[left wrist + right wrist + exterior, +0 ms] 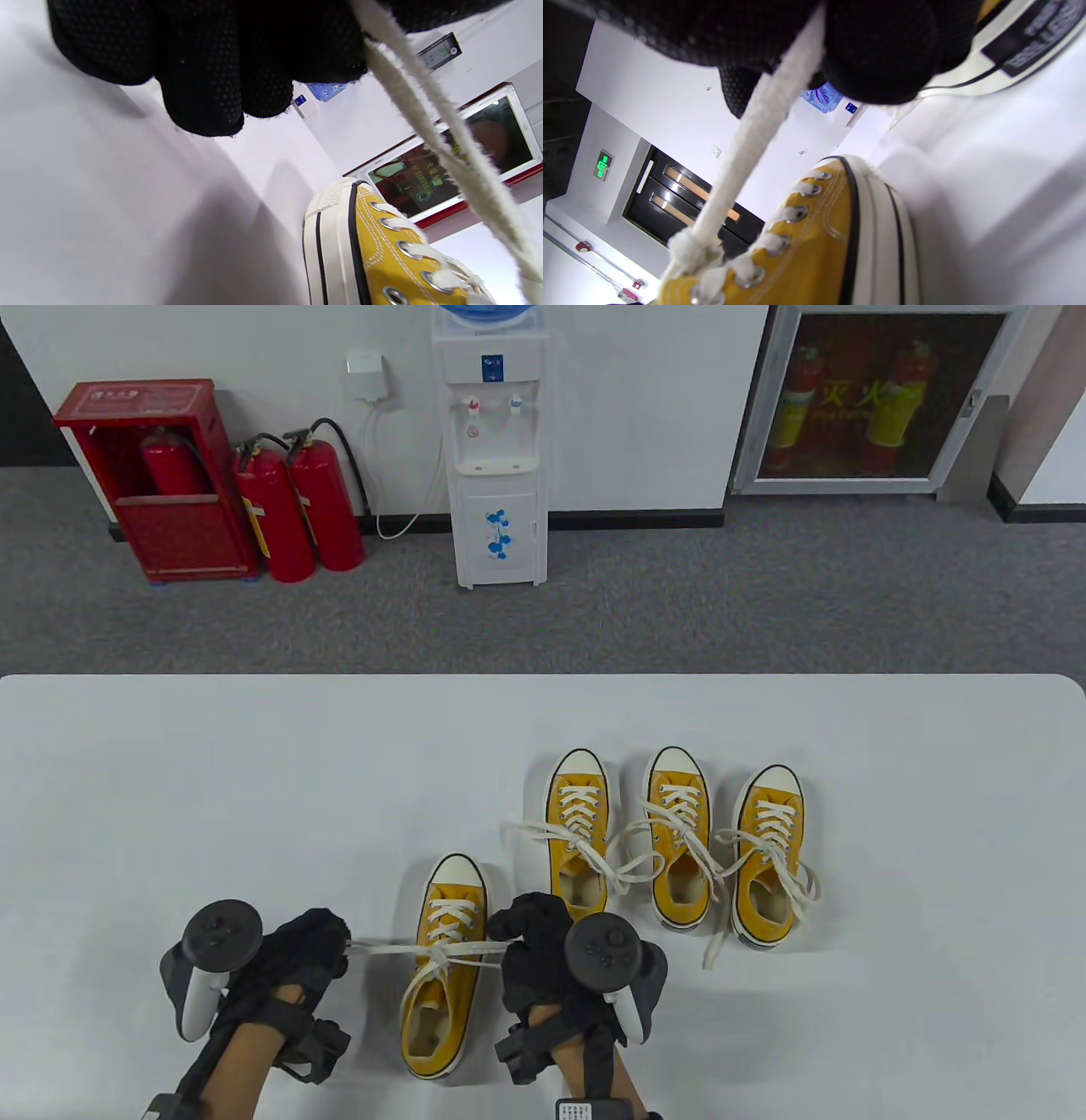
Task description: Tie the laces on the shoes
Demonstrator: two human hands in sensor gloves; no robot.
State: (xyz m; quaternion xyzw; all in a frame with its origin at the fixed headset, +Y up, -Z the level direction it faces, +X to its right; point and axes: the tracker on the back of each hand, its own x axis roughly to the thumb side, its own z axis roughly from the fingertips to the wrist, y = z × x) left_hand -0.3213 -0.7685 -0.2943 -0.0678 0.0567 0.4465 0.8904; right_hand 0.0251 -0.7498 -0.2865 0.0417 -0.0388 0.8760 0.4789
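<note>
Tightening the knot on the shoe (443, 967) between both hands.
Left hand (310, 954) and right hand (534, 937) each pinch a lace (382, 948); pull evenly outward.

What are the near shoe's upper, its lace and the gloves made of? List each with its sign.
Near shoe upper: yellow canvas, by its matte look and visible stitching.
Lace: off-white woven cotton, fuzzy fibres.
Gloves on the left hand and right hand: black knit fabric, dotted texture.

Gloved fingers (203, 76) hide the lace (428, 127) ends.
</note>
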